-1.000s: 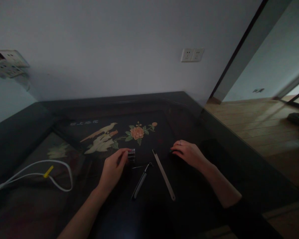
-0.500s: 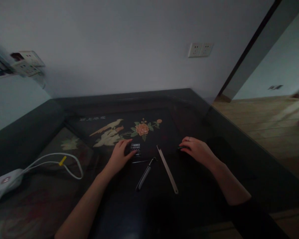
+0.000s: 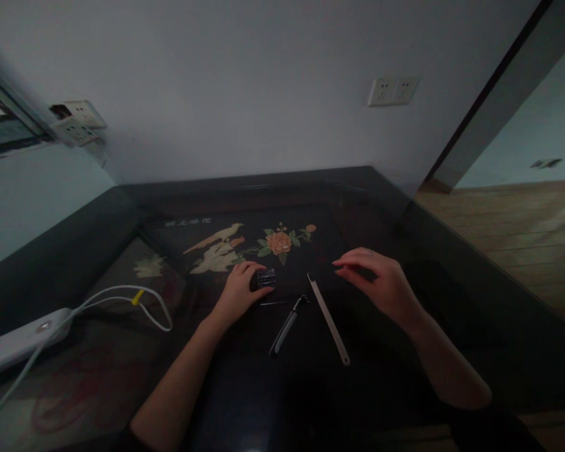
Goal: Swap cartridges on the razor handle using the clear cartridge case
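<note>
My left hand [image 3: 240,290] rests on the dark glass-topped table [image 3: 371,188] with its fingers closed on a small dark block [image 3: 265,278] that has shiny parts. My right hand [image 3: 381,282] hovers just above the table to the right, fingers apart and slightly curled, holding nothing that I can see. Between the hands lie a long thin metal strip [image 3: 329,319], a dark-handled tool [image 3: 287,325] and a thin pin [image 3: 273,304].
A painted bird and flower panel [image 3: 245,242] shows under the glass behind the hands. A white power strip [image 3: 19,342] with a looped white cable [image 3: 132,301] lies at the left. The wall behind carries sockets [image 3: 394,90]. Wooden floor [image 3: 522,232] lies past the table's right edge.
My left hand has set the small block down on the table and stays on it. My right hand has lifted off the table. The camera has turned left.
</note>
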A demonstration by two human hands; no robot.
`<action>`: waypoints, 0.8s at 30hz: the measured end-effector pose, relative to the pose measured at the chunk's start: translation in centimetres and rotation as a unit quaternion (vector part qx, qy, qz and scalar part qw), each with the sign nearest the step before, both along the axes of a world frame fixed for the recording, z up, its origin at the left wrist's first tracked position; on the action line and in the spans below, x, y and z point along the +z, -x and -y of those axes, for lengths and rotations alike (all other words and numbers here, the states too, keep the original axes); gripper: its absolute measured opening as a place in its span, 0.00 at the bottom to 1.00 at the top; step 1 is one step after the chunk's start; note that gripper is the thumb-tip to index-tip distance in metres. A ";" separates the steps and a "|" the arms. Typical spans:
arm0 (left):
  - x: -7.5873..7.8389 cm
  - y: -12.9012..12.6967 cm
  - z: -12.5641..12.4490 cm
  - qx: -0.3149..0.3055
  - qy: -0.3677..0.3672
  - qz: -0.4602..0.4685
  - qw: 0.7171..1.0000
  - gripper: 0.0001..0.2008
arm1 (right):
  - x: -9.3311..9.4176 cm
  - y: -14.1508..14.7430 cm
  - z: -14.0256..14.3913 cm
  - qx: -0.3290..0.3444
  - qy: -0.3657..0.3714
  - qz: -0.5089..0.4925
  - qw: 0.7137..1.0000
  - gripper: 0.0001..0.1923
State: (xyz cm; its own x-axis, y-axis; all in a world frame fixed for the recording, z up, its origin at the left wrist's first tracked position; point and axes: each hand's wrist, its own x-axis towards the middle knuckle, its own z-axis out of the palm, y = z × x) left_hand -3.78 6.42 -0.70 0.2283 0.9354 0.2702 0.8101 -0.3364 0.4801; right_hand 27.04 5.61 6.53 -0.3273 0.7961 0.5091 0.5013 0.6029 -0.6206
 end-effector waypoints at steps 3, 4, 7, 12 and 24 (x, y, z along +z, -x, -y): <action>1.5 -1.0 1.1 -0.003 -0.023 0.010 1.000 0.21 | 0.5 2.5 1.2 0.028 0.067 -0.088 0.993 0.08; 2.1 -1.4 1.6 -0.006 -0.033 0.013 0.999 0.22 | 0.3 3.3 1.5 0.036 0.109 -0.117 0.987 0.09; 3.9 -3.0 3.7 -0.039 -0.097 0.042 0.994 0.24 | -1.0 5.2 2.5 0.068 0.226 -0.166 0.957 0.12; 5.5 -5.0 6.5 -0.073 -0.147 0.063 0.984 0.24 | -1.7 6.4 3.8 0.120 0.316 -0.186 0.923 0.11; 6.2 -5.7 7.5 -0.128 -0.025 0.271 0.954 0.29 | -0.6 5.9 4.9 0.152 0.384 -0.257 0.874 0.10</action>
State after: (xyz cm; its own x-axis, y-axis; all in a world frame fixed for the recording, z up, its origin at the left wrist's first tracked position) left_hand 1.94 -1.08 5.47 0.2617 0.8507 0.4559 0.3349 -0.5231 0.7837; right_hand 21.10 0.74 5.96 -0.4682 0.8836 0.0044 -0.0737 -0.0341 -0.9967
